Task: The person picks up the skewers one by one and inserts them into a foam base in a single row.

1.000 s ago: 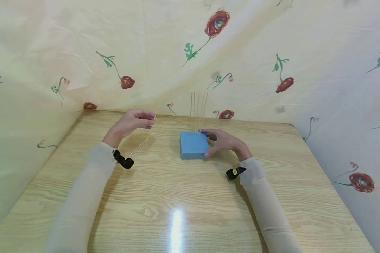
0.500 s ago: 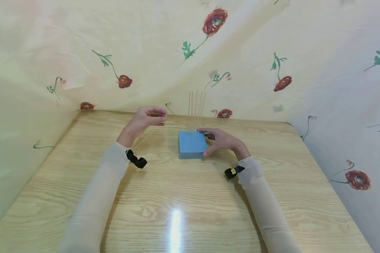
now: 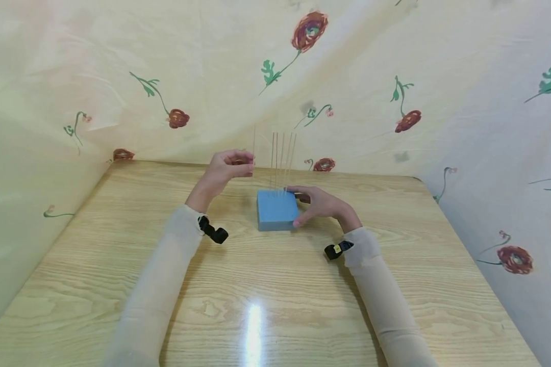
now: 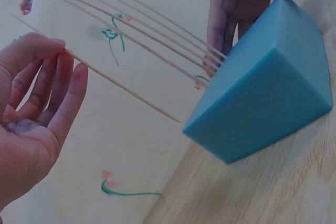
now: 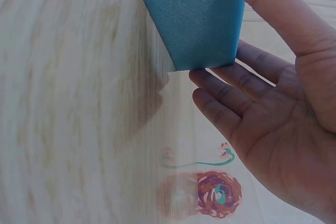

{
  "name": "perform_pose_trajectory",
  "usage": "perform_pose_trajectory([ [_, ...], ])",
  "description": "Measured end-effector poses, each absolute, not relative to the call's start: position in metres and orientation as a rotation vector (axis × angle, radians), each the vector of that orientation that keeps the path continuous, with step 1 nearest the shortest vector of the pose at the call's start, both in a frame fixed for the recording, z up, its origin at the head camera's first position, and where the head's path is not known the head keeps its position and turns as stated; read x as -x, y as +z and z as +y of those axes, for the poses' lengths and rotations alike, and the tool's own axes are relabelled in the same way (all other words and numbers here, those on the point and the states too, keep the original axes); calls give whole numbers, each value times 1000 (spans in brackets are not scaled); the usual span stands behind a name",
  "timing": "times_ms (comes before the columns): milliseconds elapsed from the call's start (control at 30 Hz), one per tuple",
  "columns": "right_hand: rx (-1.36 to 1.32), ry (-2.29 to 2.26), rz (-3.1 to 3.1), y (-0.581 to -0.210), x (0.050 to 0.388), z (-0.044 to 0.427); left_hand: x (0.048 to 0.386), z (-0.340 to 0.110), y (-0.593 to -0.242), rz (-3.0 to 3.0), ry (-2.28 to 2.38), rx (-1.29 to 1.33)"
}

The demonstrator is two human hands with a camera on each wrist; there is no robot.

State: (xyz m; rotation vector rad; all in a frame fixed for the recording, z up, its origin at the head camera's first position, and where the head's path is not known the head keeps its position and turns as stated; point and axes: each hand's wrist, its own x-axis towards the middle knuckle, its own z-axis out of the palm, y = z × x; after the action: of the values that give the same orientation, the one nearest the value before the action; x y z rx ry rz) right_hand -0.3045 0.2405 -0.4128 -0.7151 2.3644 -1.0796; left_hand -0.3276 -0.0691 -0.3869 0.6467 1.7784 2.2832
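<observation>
A thin wooden skewer (image 4: 126, 88) is pinched between the thumb and fingertips of my left hand (image 3: 225, 169). In the head view it stands nearly upright, left of a blue foam block (image 3: 277, 210). The left wrist view shows its pointed lower end near the block's edge, seemingly apart from it. Several upright skewers (image 4: 157, 50) stick out of the block's top toward its back. My right hand (image 3: 322, 204) grips the block's right side, thumb at the front corner and fingers behind. In the right wrist view some fingers (image 5: 223, 90) touch the block's far side.
The block sits on a wood-grain table (image 3: 275, 285) with a bright light reflection near the front. A floral cloth (image 3: 211, 61) hangs close behind the table and along its sides. Black wrist cameras, such as the left one (image 3: 213, 232), sit on both sleeves.
My left hand has moved right toward the block, and its skewer has turned from slanted to nearly upright. My right hand and the block have stayed in place.
</observation>
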Motion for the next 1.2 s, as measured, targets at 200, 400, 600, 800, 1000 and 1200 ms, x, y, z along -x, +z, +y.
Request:
perform_pose_trajectory([
  [200,712,-1081,2366,-413,303,240,329,-57,-387,1743,2335,-668],
  [400,700,-1076,2375,-412,302,239,330,-46,-390,1740,2365,-659],
  [600,702,-1070,2372,-412,302,239,333,-39,-393,1729,2399,-662],
  [800,708,-1070,2377,-412,304,239,335,-36,-396,1742,2405,-646],
  [1000,711,-1076,2371,-414,306,239,333,-34,-396,1758,2390,-633],
  [1200,699,-1080,2369,-413,305,240,333,-33,-398,1762,2396,-642],
])
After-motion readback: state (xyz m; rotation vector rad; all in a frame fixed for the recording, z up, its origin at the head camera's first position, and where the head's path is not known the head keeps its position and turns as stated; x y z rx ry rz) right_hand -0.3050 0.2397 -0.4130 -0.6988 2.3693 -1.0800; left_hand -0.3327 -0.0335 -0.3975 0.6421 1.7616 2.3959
